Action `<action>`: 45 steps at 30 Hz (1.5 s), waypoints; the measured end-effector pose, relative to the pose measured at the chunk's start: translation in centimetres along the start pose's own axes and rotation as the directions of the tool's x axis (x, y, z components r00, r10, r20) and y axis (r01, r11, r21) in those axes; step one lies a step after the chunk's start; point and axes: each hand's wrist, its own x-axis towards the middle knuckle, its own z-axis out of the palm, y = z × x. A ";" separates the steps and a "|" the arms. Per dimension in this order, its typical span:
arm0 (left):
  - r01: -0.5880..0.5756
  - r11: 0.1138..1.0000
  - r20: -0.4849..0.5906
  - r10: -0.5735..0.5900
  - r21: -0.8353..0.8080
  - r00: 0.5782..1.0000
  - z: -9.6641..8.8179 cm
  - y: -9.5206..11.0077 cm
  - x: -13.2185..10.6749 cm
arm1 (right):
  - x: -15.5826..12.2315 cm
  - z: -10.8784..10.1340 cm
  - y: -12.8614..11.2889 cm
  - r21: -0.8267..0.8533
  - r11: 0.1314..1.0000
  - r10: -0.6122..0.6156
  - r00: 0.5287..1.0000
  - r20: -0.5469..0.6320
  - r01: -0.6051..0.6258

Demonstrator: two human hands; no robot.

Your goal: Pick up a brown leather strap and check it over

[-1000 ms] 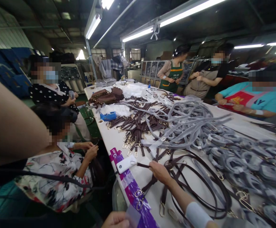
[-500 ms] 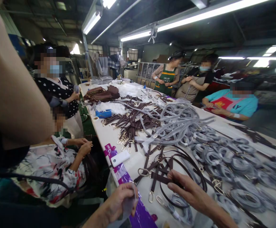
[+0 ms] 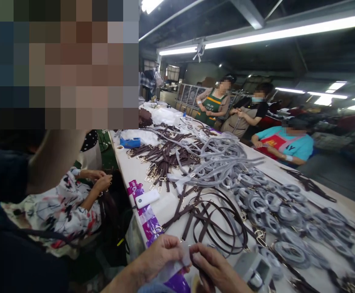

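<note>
Head view: left hand (image 3: 161, 256) and right hand (image 3: 211, 266) both pinch a translucent plastic sleeve (image 3: 177, 264) beside dark brown straps (image 3: 208, 224) on the table (image 3: 168, 205).

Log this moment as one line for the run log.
left hand: pinching translucent sleeve | right hand: at sleeve's other end, holding dark strap end | brown straps looped on white table | grey wrapped coils right

right hand (image 3: 217, 270): off the dark brown leather straps (image 3: 208, 221), drawn near | left hand (image 3: 159, 254): risen, fingertips now meeting the right's over a pale translucent wrap piece (image 3: 177, 266) at near edge
</note>
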 end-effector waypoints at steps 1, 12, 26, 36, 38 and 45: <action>0.001 1.000 -0.013 -0.001 -0.013 1.000 0.0 -0.1 -0.1 | 0.2 0.2 0.2 0.072 0.997 0.016 1.000 0.021 -0.018; 0.002 0.996 -0.034 -0.005 -0.089 0.999 -1.1 -0.8 -0.9 | -2.3 -2.5 -1.4 0.339 0.941 0.095 0.970 -0.226 -0.013; 0.071 0.997 0.011 -0.071 0.031 0.997 -1.0 -1.1 -0.6 | -3.9 -2.4 -3.1 0.018 0.999 -0.046 0.987 -0.154 0.050; 0.095 0.947 0.129 -0.140 0.306 0.982 0.2 -0.1 -1.3 | -2.5 -0.9 -6.5 -0.501 0.865 -0.056 0.993 -0.103 -0.003; 0.093 0.952 0.176 -0.149 0.291 0.973 0.3 0.2 -1.5 | -2.0 -0.7 -6.8 -0.500 0.866 -0.074 0.994 -0.083 0.023; 0.082 0.930 0.102 -0.126 0.358 0.987 -1.4 1.8 -3.2 | -1.0 -3.6 -1.9 -0.298 0.947 -0.071 0.983 0.172 0.120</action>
